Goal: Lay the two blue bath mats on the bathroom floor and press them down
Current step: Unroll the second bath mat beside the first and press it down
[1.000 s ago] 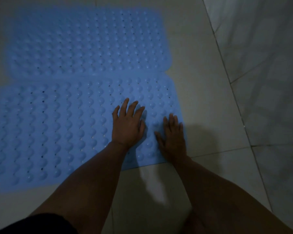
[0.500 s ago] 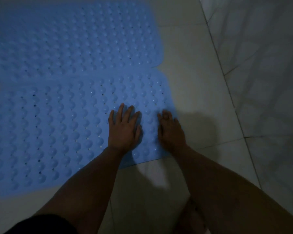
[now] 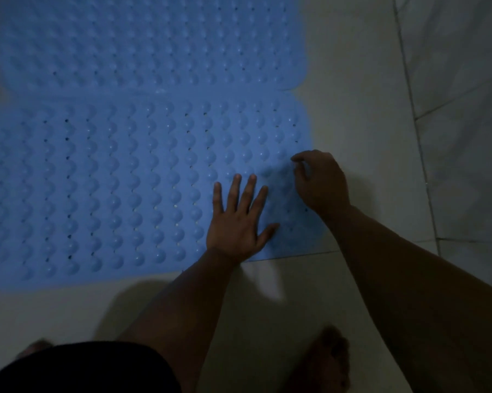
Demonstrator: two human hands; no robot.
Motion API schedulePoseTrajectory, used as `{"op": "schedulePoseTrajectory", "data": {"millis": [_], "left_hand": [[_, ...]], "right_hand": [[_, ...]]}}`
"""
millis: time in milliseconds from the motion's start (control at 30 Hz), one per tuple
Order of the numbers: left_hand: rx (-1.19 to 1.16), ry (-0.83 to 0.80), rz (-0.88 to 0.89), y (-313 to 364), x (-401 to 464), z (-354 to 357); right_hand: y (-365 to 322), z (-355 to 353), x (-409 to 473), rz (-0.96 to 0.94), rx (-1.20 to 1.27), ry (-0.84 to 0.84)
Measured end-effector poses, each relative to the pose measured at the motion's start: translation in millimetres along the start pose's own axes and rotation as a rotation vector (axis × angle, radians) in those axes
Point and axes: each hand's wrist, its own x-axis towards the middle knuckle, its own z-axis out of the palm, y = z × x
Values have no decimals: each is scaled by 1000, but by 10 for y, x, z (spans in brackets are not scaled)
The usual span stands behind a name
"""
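Observation:
Two blue bubbled bath mats lie flat side by side on the pale tiled floor. The near mat point(image 3: 111, 188) spans the middle of the view, and the far mat point(image 3: 143, 43) touches its far edge. My left hand point(image 3: 237, 222) rests palm down with fingers spread on the near mat's right part, close to its front edge. Just to the right, my right hand point(image 3: 322, 184) is over the mat's right edge with fingers curled downward, fingertips near the mat surface. Whether it pinches the mat, I cannot tell.
Pale floor tiles point(image 3: 361, 114) lie right of the mats, and a marbled tiled wall point(image 3: 466, 95) rises at the far right. My bare foot point(image 3: 328, 358) stands on the floor below the right forearm. Dark shorts point(image 3: 77, 367) fill the bottom left.
My right hand has lifted from a flat press and curled its fingers, shifting right toward the mat's edge. The left hand stays flat on the near mat. The camera has moved closer.

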Motion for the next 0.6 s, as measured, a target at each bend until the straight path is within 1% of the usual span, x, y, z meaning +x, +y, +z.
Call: {"op": "schedulePoseTrajectory", "data": {"millis": [100,167,300,367,400,467,533,567,600], "left_hand": [[-2,-4,-9,-31,-1,18],[-27,-12,-3,-32,-9,2],[-116,-97,-46,3,-28,-72],[-208,-114,-40,-50,34,-180],[-271,-84,-26,-121,77,-260],[-312,78,-20,-374,138,-429],[-201,215,-82,-732,109,-521],[-132,239,-129,-923,47,-539],[-69,248,-171,-1113,-54,-539]], "right_hand": [[15,90,-103,-12,10,37],[-9,81,-148,-17,13,33],[-182,17,-115,-89,-29,-60],[-344,13,-43,-107,-31,-104],[-445,29,-8,-106,-23,-119],[-681,107,45,-90,17,-117],[-946,230,10,-41,80,-106],[-1068,323,-61,-48,90,-104],[-1185,439,-165,-102,76,-96]]}}
